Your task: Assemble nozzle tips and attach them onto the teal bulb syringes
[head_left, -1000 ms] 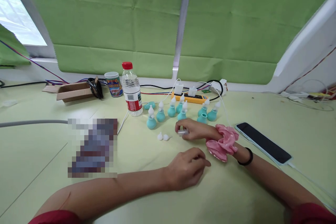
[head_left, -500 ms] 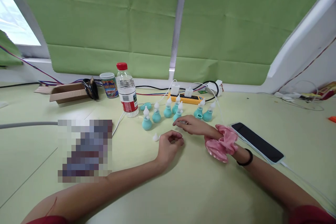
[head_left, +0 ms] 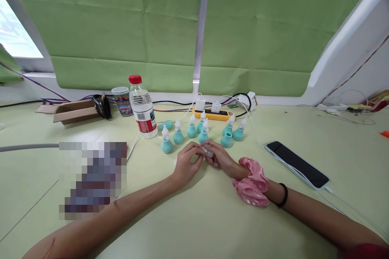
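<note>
My right hand (head_left: 220, 158) is closed around a small clear plastic tube (head_left: 208, 152), likely the middle part of a nasal aspirator. At the tube's left end, the fingers of my left hand (head_left: 187, 164) are pinched together; whatever they hold is hidden. Just beyond the hands stand several teal bulb nasal aspirators (head_left: 178, 136) with clear necks and whitish tips. Among them, a teal bulb (head_left: 226, 141) has a bare open mouth and no tip. A small white tip (head_left: 175, 162) lies partly hidden behind my left hand.
A water bottle (head_left: 143, 109) with a red cap stands behind at left, beside a printed tub (head_left: 122, 102) and an open cardboard box (head_left: 75, 112). A yellow power strip (head_left: 214, 115) with chargers lies at the back. To the right is a phone (head_left: 298, 164) on a cable.
My hands have come together, with the clear tube now visible between them. The right hand has drawn back from the aspirators, uncovering the open bulb. The camera view has shifted slightly.
</note>
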`<state>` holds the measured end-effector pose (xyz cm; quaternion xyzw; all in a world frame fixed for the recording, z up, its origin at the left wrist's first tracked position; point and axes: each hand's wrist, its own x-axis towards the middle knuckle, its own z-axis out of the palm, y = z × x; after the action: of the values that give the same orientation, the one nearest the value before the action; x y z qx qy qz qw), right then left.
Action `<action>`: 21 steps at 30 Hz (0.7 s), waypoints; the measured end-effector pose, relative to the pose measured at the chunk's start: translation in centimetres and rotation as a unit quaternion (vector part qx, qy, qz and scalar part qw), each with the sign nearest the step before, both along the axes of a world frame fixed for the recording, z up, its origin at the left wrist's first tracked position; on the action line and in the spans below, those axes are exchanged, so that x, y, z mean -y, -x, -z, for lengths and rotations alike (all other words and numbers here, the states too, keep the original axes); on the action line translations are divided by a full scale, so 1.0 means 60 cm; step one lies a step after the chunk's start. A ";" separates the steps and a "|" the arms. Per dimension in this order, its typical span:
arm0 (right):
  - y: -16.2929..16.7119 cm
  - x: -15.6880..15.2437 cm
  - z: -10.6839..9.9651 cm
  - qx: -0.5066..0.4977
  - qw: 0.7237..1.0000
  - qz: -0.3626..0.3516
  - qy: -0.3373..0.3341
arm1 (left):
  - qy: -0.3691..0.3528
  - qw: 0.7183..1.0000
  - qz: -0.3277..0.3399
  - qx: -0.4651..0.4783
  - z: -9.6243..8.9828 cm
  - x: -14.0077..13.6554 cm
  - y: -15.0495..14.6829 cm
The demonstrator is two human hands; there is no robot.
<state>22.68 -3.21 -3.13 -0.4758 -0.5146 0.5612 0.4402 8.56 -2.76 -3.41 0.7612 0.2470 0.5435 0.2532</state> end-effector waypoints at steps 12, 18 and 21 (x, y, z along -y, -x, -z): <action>0.009 0.008 -0.012 -0.106 0.991 -0.060 0.050 | 0.042 0.999 0.024 0.013 0.003 0.008 0.002; 0.008 0.009 -0.007 -0.160 0.980 -0.090 0.070 | 0.064 0.997 0.025 0.031 0.000 0.009 0.004; 0.009 0.009 -0.003 -0.175 0.978 -0.083 0.070 | 0.074 0.996 0.025 0.038 -0.001 0.010 0.004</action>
<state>22.14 -3.77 -2.95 -0.3550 -0.4268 0.7053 0.4410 8.33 -3.38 -3.35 0.7252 0.2579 0.5458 0.3313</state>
